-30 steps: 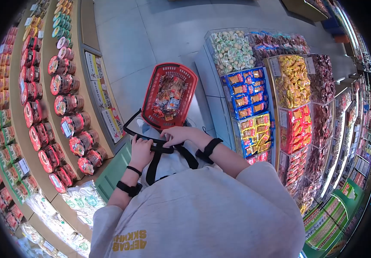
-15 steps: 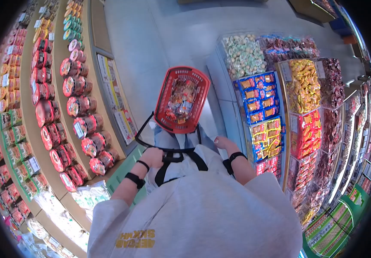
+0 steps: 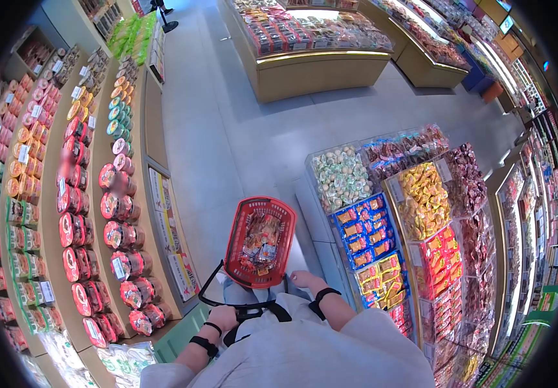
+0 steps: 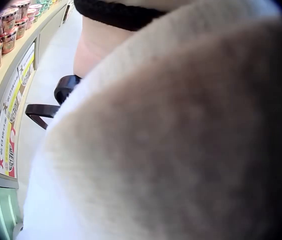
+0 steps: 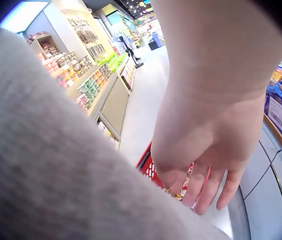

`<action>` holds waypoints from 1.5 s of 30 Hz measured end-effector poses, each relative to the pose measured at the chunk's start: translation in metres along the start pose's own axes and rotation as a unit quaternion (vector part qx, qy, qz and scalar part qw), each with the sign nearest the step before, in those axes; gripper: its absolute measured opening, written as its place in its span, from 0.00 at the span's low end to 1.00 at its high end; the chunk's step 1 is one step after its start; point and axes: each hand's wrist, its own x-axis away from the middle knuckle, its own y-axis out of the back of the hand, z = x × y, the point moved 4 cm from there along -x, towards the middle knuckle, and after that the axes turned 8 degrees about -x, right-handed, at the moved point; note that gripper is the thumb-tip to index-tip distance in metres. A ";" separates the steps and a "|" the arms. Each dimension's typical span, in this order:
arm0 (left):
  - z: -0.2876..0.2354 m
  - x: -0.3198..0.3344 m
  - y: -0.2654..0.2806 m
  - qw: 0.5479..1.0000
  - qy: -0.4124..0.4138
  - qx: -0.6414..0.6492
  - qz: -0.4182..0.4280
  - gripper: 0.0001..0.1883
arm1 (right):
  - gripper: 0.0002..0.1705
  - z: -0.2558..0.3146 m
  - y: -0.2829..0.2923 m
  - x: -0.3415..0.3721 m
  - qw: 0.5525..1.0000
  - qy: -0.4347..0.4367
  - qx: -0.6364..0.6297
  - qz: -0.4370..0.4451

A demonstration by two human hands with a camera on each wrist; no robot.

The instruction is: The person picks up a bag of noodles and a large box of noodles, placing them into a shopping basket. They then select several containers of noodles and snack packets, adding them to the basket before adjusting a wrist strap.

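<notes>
Curled round the black handle (image 3: 209, 282) of a red shopping basket (image 3: 287, 238), the left hand (image 3: 222, 317) grips from about seven o'clock of the basket; in the left wrist view a pale sleeve (image 4: 156, 130) covers most of the picture, so the fingers cannot be made out there. At four o'clock, just beside the near end of the basket, the right hand (image 3: 308, 280) is open and grips nothing, its fingers loosely extended and slightly apart in the right wrist view. The basket is in front of the person's body, near end toward them, with small wrapped snacks (image 3: 262, 249) lying loose inside. At nine o'clock of the basket, well apart from it, rows of red-lidded noodle cups (image 3: 122, 235) stand on a slanted shelf. Clear display bins are on the other side: green-and-white wrapped sweets (image 3: 341, 178) at two o'clock, blue-packed snacks (image 3: 364, 233) at three, and yellow-wrapped sweets (image 3: 424, 200) between those two directions, farther out. Beyond the floor, toward one o'clock, is a brown display counter (image 3: 321, 76) stocked with packaged goods.
</notes>
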 end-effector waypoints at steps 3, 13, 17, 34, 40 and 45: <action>0.002 -0.007 -0.003 0.999 0.035 0.023 0.000 0.16 | 0.14 0.015 -0.002 -0.003 0.995 0.047 0.050 0.068; -0.003 -0.026 -0.004 0.999 0.038 0.028 -0.016 0.17 | 0.24 0.072 0.040 0.021 0.994 0.045 -0.026 0.098; -0.005 -0.039 -0.009 0.999 0.025 0.033 -0.033 0.17 | 0.28 0.088 0.041 0.037 0.986 0.056 0.018 0.154; -0.005 -0.066 -0.030 0.984 -0.141 0.069 -0.082 0.17 | 0.20 0.058 -0.033 0.057 0.986 0.076 0.140 0.053; -0.035 -0.041 -0.015 0.988 -0.121 0.091 -0.029 0.15 | 0.12 0.050 -0.023 0.080 0.988 0.129 0.082 -0.019; -0.040 -0.026 -0.008 0.986 -0.135 0.083 -0.049 0.07 | 0.18 0.013 -0.062 0.020 0.987 0.064 0.076 0.129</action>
